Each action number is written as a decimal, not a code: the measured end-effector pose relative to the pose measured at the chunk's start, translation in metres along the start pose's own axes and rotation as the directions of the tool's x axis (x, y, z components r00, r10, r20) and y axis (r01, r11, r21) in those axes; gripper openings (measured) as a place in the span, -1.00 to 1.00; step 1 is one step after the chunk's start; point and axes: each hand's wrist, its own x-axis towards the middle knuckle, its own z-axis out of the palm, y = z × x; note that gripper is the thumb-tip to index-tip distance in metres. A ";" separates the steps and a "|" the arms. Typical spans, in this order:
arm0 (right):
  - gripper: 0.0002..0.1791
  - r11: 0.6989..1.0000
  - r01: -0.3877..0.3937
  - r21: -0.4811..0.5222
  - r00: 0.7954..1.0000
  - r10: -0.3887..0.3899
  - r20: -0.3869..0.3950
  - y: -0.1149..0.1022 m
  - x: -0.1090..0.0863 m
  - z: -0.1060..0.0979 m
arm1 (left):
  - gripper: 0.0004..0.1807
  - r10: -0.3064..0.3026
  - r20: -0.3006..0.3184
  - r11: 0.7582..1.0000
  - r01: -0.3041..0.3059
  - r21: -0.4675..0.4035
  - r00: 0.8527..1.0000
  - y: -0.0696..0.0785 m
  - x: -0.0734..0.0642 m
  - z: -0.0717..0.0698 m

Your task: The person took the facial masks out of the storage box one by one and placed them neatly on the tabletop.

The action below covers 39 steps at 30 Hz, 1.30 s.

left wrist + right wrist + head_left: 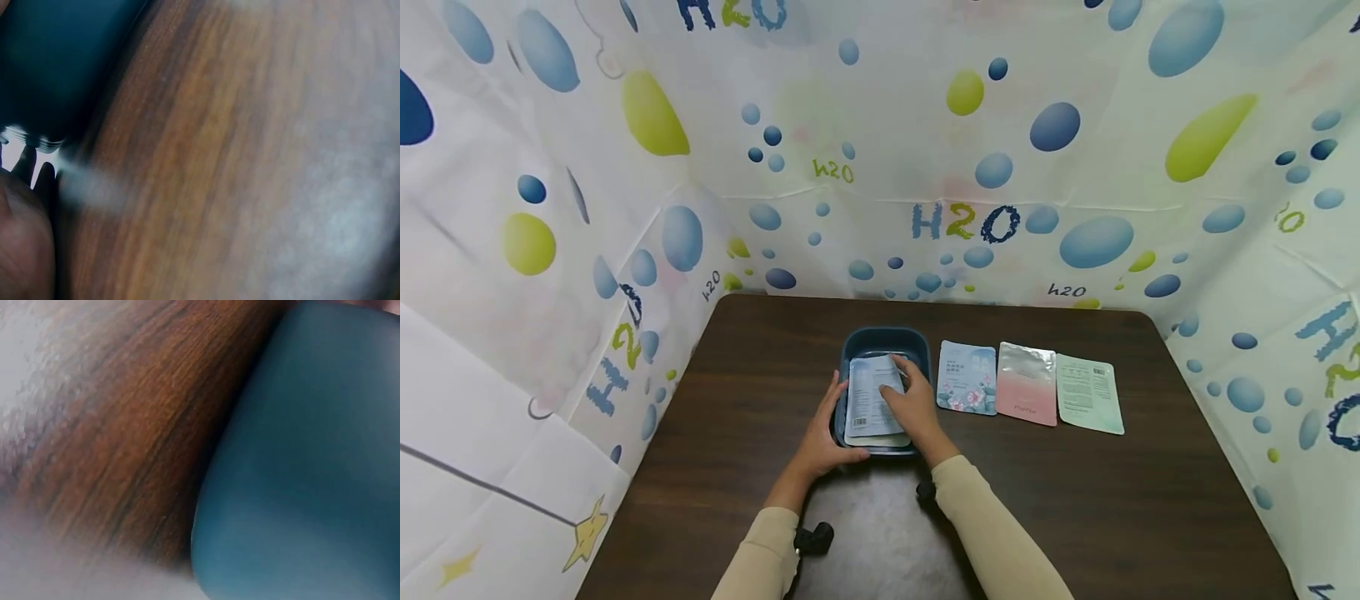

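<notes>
A dark blue tray [886, 335] stands on the table with a pale blue sheet mask packet [868, 404] on top inside it. The edge of a pale green packet [880, 440] shows underneath. My left hand [822, 437] rests against the tray's near left corner, fingers fairly straight along its side, thumb at the front. With my right hand [917, 412], I hold the top packet by its right edge, thumb over its face; the fingertips are partly hidden. Each wrist view shows the tray's outer wall [56, 62] [300, 462] close up.
Right of the tray lie a blue flowered packet [967, 377], a pink and silver packet [1027, 383] and a pale green packet [1088, 393], side by side on the dark wood table [1150, 500]. A patterned curtain [880, 125] surrounds the table's back and sides.
</notes>
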 end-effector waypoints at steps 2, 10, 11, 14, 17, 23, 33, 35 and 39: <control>-0.35 0.997 0.002 0.077 1.000 -0.003 0.011 0.000 0.000 -0.001 | 0.40 -0.005 -0.002 1.000 0.005 -0.005 1.000 0.000 -0.001 0.000; -0.28 0.996 -0.083 -0.045 0.993 0.087 0.085 -0.002 0.005 -0.003 | 0.40 0.019 -0.005 1.000 -0.019 0.024 1.000 0.000 0.000 -0.001; -0.27 0.994 -0.090 -0.061 0.991 0.096 0.095 -0.002 0.006 -0.003 | 0.40 0.016 -0.006 1.000 -0.016 0.019 1.000 0.001 0.000 -0.001; -0.27 0.990 -0.106 -0.092 0.987 0.117 0.114 -0.003 0.009 -0.003 | 0.40 0.011 -0.005 1.000 -0.011 0.010 1.000 0.001 0.001 -0.001; -0.26 0.989 -0.109 -0.104 0.985 0.121 0.126 -0.003 0.012 -0.003 | 0.41 0.001 -0.004 1.000 -0.001 0.009 1.000 0.001 0.001 -0.002; -0.26 0.990 -0.067 -0.128 0.987 0.085 0.139 -0.003 0.017 -0.006 | 0.39 -0.019 -0.003 0.999 0.020 0.037 1.000 0.003 0.000 0.001; -0.31 0.998 -0.044 -0.038 0.989 0.049 0.139 -0.009 0.023 -0.014 | 0.38 -0.006 -0.005 1.000 0.006 0.020 1.000 0.001 0.001 0.005; -0.33 0.999 -0.021 -0.025 0.991 0.024 0.132 -0.011 0.024 -0.017 | 0.38 -0.001 -0.008 1.000 0.001 0.022 1.000 0.002 0.001 0.004; -0.34 1.000 0.003 -0.009 0.992 -0.002 0.126 -0.015 0.028 -0.025 | 0.40 0.005 -0.008 1.000 -0.005 0.015 1.000 -0.001 0.000 0.002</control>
